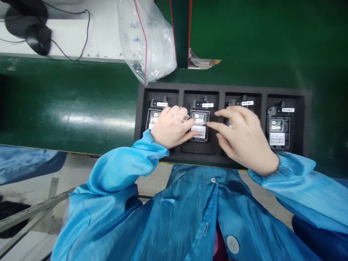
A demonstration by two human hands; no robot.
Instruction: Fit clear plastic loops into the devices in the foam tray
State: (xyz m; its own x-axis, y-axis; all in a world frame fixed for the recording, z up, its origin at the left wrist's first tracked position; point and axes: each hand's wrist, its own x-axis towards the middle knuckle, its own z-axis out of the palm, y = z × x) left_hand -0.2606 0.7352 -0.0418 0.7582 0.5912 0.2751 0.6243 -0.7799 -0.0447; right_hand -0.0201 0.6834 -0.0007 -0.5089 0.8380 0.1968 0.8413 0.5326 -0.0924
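Several black handheld devices sit in a dark foam tray (201,87), each showing a small circuit opening and white labels. My left hand (172,125) is over the second device from the left (199,135). Its outer fingers are curled around thin white loops (181,115), while the index finger and thumb reach onto that device. My right hand (240,134) is spread, holding nothing, with its index fingertip at the device's right edge. It partly covers the third device (236,103). Left of my left hand, the first device (154,115) is partly hidden.
At the far right of the tray lies another device (277,136). Behind the tray, a clear zip bag (152,47) holds whitish contents and hangs over the green bench (81,105). A black cabled object (38,40) rests on the white shelf. A metal bracket (202,63) is at the divider.
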